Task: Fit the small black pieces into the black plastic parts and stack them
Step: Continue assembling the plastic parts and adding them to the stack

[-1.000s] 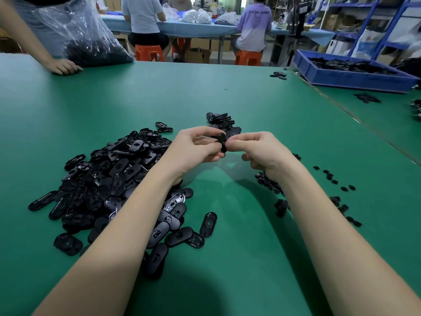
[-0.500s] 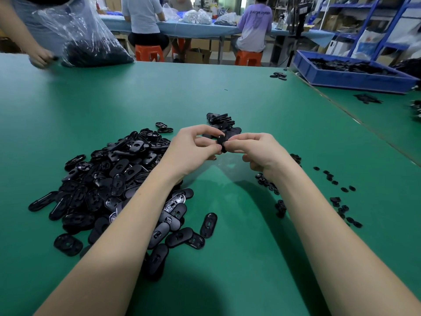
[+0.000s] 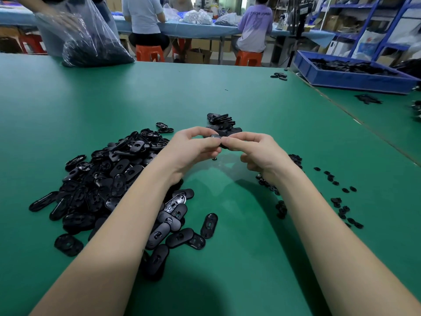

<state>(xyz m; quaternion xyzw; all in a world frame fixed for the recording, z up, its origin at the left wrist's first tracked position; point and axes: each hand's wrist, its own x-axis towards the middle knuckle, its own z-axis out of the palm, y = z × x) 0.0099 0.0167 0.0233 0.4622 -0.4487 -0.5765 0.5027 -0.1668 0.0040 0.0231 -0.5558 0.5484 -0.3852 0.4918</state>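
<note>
- Black plastic part (image 3: pixel 219 140) is being held above the middle of the green table (image 3: pixel 250 106), pinched from both sides.
- Left hand (image 3: pixel 193 149) and right hand (image 3: pixel 257 151) are both gripping it with curled fingertips.
- Loose parts are lying in a big pile (image 3: pixel 102 179) to the left; a small stack (image 3: pixel 222 124) is sitting just beyond the hands.
- Small pieces (image 3: pixel 339 201) are lying scattered to the right.

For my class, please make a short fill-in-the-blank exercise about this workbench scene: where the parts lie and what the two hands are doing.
1. The big heap of oval black parts lies to the ____ of the person's arms.
2. The table top is ____ in colour.
3. The left hand and right hand together pinch one black ____ above the table.
4. The tray at far right is ____.

Missing words: left; green; part; blue
</note>
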